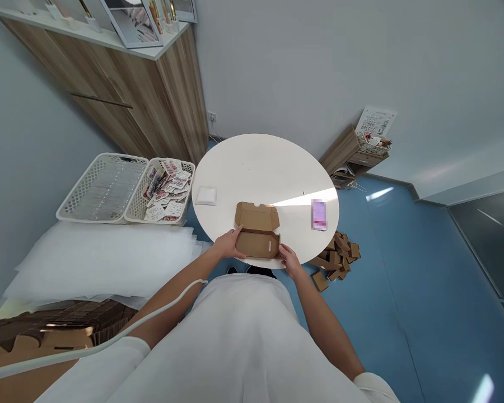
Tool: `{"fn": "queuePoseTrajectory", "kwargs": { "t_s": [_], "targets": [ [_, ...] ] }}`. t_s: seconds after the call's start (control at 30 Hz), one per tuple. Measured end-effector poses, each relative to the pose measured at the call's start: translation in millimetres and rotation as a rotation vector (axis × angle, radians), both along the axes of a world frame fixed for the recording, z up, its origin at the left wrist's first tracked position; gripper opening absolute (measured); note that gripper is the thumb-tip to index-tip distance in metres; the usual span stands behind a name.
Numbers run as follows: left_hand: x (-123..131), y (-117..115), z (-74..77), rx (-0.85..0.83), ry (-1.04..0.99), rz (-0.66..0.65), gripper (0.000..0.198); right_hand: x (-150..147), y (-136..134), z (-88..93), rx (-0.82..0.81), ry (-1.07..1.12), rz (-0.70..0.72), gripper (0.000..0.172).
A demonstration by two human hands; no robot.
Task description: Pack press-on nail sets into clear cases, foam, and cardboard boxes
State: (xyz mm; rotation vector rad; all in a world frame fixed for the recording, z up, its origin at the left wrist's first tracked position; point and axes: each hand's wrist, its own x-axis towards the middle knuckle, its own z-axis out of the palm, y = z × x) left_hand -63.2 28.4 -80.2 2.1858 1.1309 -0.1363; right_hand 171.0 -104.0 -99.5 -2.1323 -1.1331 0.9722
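A small brown cardboard box [254, 245] lies near the front edge of the round white table [260, 162], its lid [257, 216] folded open away from me. Inside the tray I see only a short white strip [270, 245] toward the right. My left hand [228, 244] grips the box's left wall, thumb on the upper edge. At the right wall, my right hand [289, 259] pinches the front corner. To the left on the table sits a flat white packet [206, 196]. A pinkish-purple rectangular item [318, 215], blurred out, lies to the right.
Left of the table stand a white basket of printed cards [168, 193] and a basket of clear sleeves [109, 187]. White sheets [109, 260] and flat cardboard [37, 341] are stacked below. Several small boxes [340, 257] lie on the floor at right. A white cable [151, 313] crosses my left arm.
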Motion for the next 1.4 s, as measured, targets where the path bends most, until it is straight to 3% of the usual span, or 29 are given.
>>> {"fn": "queuePoseTrajectory", "kwargs": {
  "t_s": [0.17, 0.3, 0.47, 0.73, 0.93, 1.1, 1.27, 1.4],
  "targets": [
    [2, -1, 1.7, -0.003, 0.018, 0.006, 0.114, -16, 19, 0.7, -0.082, 0.069, -0.006, 0.056],
    [5, -6, 2.5, -0.007, 0.030, 0.017, 0.117, -20, 29, 2.7, -0.148, -0.112, 0.017, 0.040],
    [10, -16, 1.3, -0.024, 0.028, 0.020, 0.119, -24, 31, 4.9, -0.390, -0.423, 0.092, 0.022],
    [16, -34, -4.7, -0.023, -0.050, 0.115, 0.110, -21, 33, 11.9, -0.485, -0.516, 0.146, 0.020],
    [10, -51, -21.0, -0.115, -0.349, 0.277, 0.099, -9, 26, 13.0, -0.418, -0.362, 0.101, 0.041],
    [10, -65, -31.3, -0.300, -0.473, 0.556, 0.077, 3, 11, 9.5, -0.194, -0.087, 0.013, 0.057],
    [27, -60, -24.5, -0.353, -0.539, 0.571, 0.067, 12, 9, 1.7, -0.038, 0.281, -0.062, 0.053],
    [52, -42, -17.1, -0.351, -0.552, 0.575, 0.068, 24, 20, -3.7, 0.050, 0.411, -0.136, 0.052]
  ]
}}
